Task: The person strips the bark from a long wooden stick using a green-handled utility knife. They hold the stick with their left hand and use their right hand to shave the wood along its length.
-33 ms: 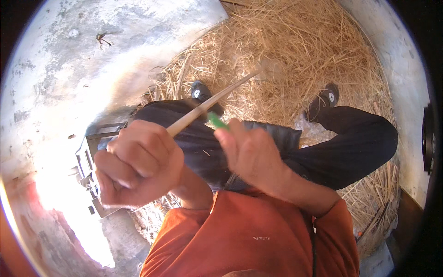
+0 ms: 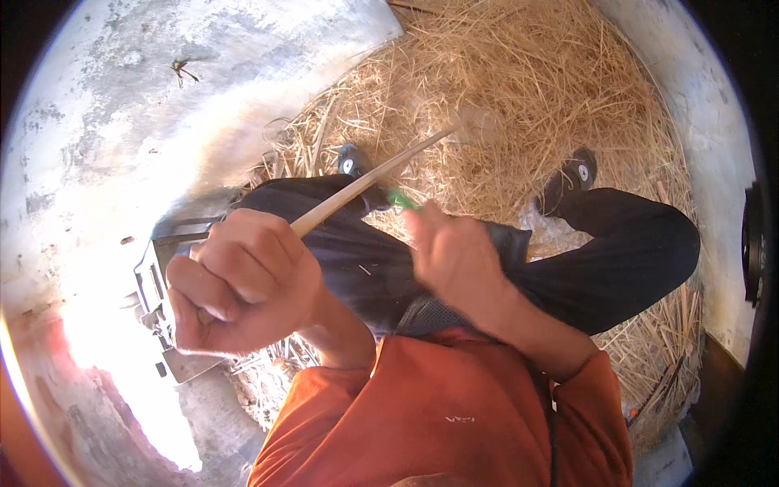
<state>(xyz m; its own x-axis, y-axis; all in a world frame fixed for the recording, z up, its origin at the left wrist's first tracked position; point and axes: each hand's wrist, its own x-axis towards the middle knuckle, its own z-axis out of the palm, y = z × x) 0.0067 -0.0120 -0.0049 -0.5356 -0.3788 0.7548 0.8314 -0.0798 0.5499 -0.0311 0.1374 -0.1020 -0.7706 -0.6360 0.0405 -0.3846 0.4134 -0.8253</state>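
Observation:
My left hand (image 2: 247,280) is closed in a fist around the lower end of a pale, slim wooden stick (image 2: 369,180). The stick slants up and to the right, narrowing toward its far end over the straw. Just right of the stick, my right hand (image 2: 454,252) is closed on a small green-handled tool (image 2: 402,200). Motion smears this hand and the tool, so the working end cannot be made out. A gap shows between the stick and the green handle.
Dry straw (image 2: 527,89) covers the floor. My dark-trousered legs (image 2: 625,235) are spread, with dark shoes (image 2: 572,178) on the straw. A black-framed object (image 2: 174,243) stands by my left knee. Weathered pale walls (image 2: 268,57) curve around, and bright light falls at the lower left.
My right hand and the green-handled tool have shifted right and slightly up, away from the stick. My left hand and the stick have barely moved.

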